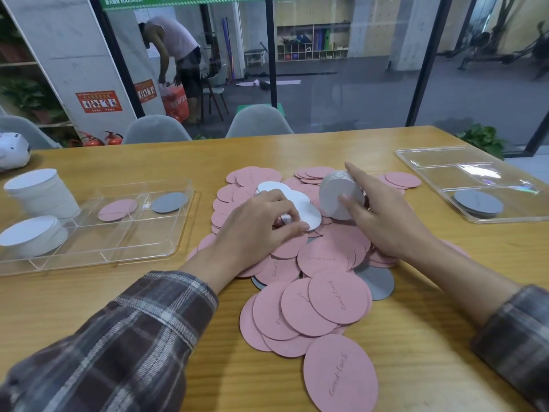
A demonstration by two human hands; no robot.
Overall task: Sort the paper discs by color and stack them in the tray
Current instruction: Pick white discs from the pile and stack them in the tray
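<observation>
A heap of pink paper discs covers the middle of the wooden table, with a few grey discs showing under it. My right hand holds a stack of white discs on edge between thumb and straight forefinger. My left hand pinches loose white discs lying on the heap. The clear tray at the left holds two white stacks, one pink disc and one grey disc.
A second clear tray at the right holds a small grey stack. A white object lies at the far left edge. Grey chairs stand behind the table, and a person bends over beyond the glass wall.
</observation>
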